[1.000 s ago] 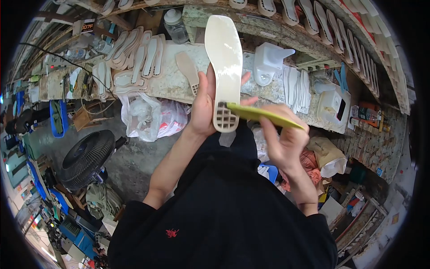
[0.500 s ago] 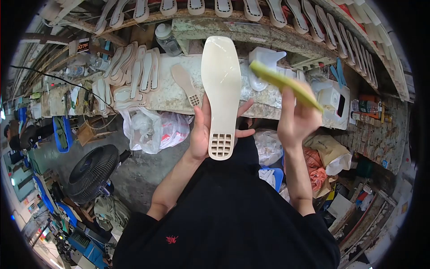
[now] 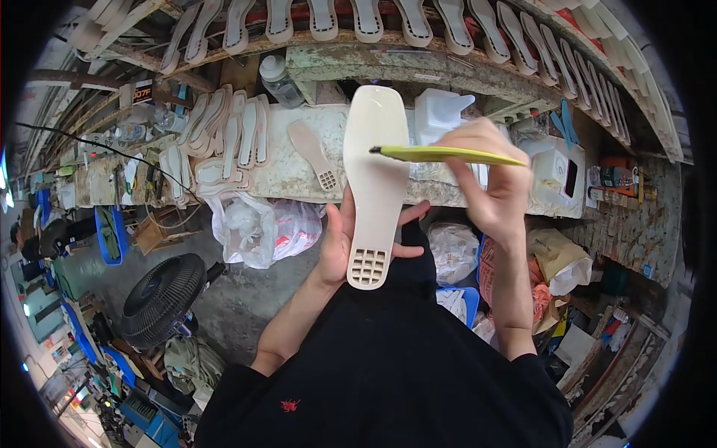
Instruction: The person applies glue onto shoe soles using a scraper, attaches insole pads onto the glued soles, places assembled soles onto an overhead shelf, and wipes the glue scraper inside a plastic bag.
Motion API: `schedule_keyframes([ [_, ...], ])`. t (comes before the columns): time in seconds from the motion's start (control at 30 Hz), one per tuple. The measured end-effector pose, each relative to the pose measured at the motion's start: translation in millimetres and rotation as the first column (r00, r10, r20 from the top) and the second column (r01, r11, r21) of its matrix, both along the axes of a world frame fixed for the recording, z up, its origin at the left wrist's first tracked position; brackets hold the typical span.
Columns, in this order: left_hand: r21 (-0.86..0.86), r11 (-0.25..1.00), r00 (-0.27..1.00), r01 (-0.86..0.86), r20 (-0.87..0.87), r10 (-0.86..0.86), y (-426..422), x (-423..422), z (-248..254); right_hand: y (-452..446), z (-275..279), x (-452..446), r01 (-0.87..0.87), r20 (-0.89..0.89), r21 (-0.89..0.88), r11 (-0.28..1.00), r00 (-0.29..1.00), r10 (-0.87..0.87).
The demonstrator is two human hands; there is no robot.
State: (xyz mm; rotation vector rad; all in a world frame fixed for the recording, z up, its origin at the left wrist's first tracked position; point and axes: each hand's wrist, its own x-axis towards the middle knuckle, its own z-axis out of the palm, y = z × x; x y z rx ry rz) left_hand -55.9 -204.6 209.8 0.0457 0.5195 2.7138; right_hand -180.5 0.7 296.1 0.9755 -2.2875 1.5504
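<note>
The left hand supports a pale sole above the near edge of the desk, its fingers spread beneath and beside it, while the right hand's fingers are clamped on a yellow-handled brush over the sole's wide part. Because the sole seems only loosely cradled, a hard stroke could tip it; an overloaded brush might leave streaks.
</note>
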Motion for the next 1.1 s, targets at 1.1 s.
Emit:
schedule_keyframes([
  [1.1,0.022,0.967,0.964,-0.255,0.088,0.252,23.0,-22.2,6.6,-8.1,-36.3,50.6,0.546,-0.038,0.006,0.838,0.838,-0.545],
])
